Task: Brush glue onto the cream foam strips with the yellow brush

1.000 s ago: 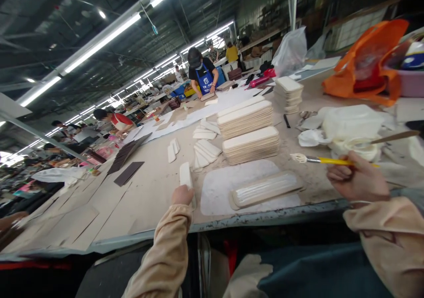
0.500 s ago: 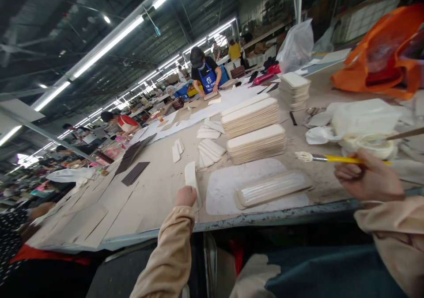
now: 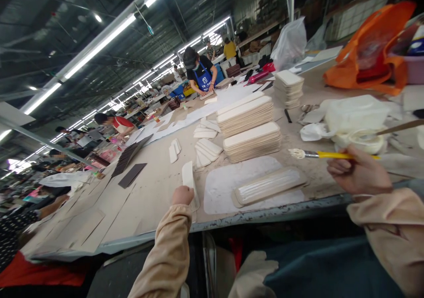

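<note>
My left hand [image 3: 183,195] is closed over the near end of a pale, rounded strip [image 3: 187,175] lying on the table; its fingertips are partly hidden. In my right hand [image 3: 360,172] is a paintbrush [image 3: 331,155] with a yellow handle, held level above the table. Its bristles point left and carry a whitish paste. Between my hands, a long rounded panel [image 3: 270,186] with glossy white streaks along its top lies on a white sheet [image 3: 215,187]. Beside the brush stands a whitish, paste-smeared tub [image 3: 356,116], with a flat brown stick [image 3: 400,127] across it.
Stacks of pale panels [image 3: 251,143] stand behind the sheet, with fanned strips [image 3: 207,153] to their left. Dark pieces [image 3: 132,175] lie farther left. Scissors [image 3: 308,109] and an orange bag [image 3: 364,59] are on the right. A person in a blue apron [image 3: 203,79] works across the table.
The whole view has shifted slightly, so things sit a little farther left. Both hands keep nearly the same places relative to the table, the left on the strip and the right holding the paintbrush.
</note>
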Demonstrator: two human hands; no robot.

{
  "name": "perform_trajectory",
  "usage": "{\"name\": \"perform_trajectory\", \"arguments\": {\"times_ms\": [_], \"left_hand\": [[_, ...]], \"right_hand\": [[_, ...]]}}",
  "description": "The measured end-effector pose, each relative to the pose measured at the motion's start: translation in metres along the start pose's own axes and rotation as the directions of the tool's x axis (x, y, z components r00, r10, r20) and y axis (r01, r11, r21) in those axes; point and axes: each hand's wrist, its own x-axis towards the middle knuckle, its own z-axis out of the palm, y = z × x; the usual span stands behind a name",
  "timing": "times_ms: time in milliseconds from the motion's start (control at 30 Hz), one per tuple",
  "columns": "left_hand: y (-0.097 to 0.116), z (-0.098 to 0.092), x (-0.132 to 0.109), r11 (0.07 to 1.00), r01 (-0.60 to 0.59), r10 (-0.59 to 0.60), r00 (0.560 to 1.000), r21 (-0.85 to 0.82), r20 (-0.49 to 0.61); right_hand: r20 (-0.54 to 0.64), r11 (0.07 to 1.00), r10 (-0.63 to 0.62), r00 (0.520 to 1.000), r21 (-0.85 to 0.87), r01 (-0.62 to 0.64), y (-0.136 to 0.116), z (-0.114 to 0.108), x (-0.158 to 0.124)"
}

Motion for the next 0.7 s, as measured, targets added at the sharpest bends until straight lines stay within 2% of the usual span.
{"name": "perform_trajectory", "arguments": {"times_ms": [200, 367, 433, 533, 633, 667, 700], "left_hand": [[0.003, 0.005, 0.001, 0.998, 0.037, -0.038, 0.998, -0.042, -0.039], [0.003, 0.007, -0.002, 0.991, 0.080, -0.094, 0.987, -0.105, -0.129], [-0.003, 0.002, -0.007, 0.984, 0.108, -0.134, 0.973, -0.145, -0.188], [-0.012, -0.014, -0.020, 0.968, 0.134, -0.198, 0.927, -0.214, -0.318], [-0.011, -0.034, -0.041, 0.935, 0.031, -0.207, 0.855, -0.352, -0.475], [-0.005, -0.039, -0.049, 0.870, -0.082, -0.218, 0.820, -0.486, -0.529], [0.003, -0.042, -0.058, 0.771, -0.196, -0.213, 0.818, -0.606, -0.535]], "right_hand": [[-0.001, 0.998, 0.007, 1.000, 0.058, -0.007, 0.002, 0.000, 0.000], [0.002, 0.992, 0.013, 1.000, 0.127, -0.013, 0.005, -0.001, 0.001], [0.012, 0.986, 0.009, 1.000, 0.169, -0.011, 0.005, 0.000, 0.000], [0.019, 0.970, -0.020, 1.000, 0.241, 0.015, 0.002, 0.005, -0.003], [-0.021, 0.962, -0.103, 0.995, 0.251, 0.105, 0.000, 0.013, -0.008], [-0.052, 0.963, -0.141, 0.989, 0.223, 0.149, 0.000, 0.016, -0.009], [-0.089, 0.964, -0.182, 0.979, 0.181, 0.196, 0.001, 0.019, -0.010]]}}
